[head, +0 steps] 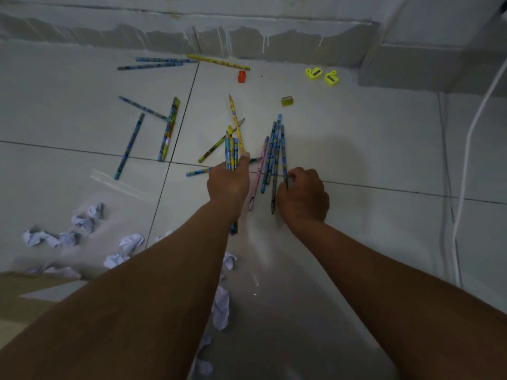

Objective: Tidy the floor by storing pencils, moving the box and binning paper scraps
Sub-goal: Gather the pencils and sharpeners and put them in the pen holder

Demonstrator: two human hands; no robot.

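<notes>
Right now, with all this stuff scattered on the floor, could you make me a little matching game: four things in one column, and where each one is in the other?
Things
1. orange sharpener
2. two yellow sharpeners
3. bundle of pencils
4. crumpled paper scraps

Places
A. gripped in the left hand
B. on the floor at lower left, near the person
C. by the wall, just below the long yellow pencil
D. far right, near the corner of the wall

Pairs: 1-C, 2-D, 3-A, 4-B
</notes>
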